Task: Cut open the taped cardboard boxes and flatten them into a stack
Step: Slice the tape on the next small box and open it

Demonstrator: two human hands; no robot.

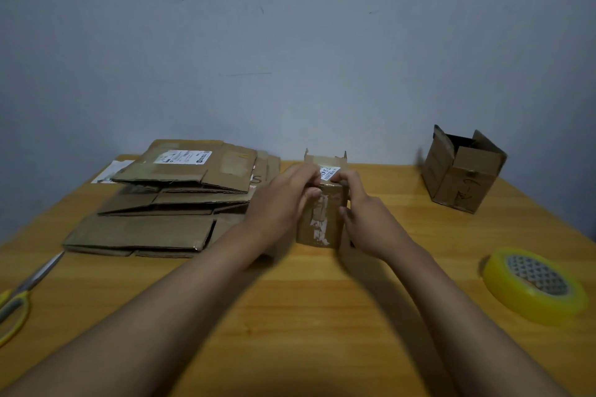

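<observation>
Wooden tabletop [306, 316], yellowish grain, set against a pale grey-blue wall [290, 42] marked with dark scuffs and scratches. Roll of yellow tape [533, 284] lies flat near the right edge, its core showing a grey patterned face. At the far left, a white printed sheet of paper [111, 172] lies on the tabletop, partly under cardboard, its print too small to read.
</observation>
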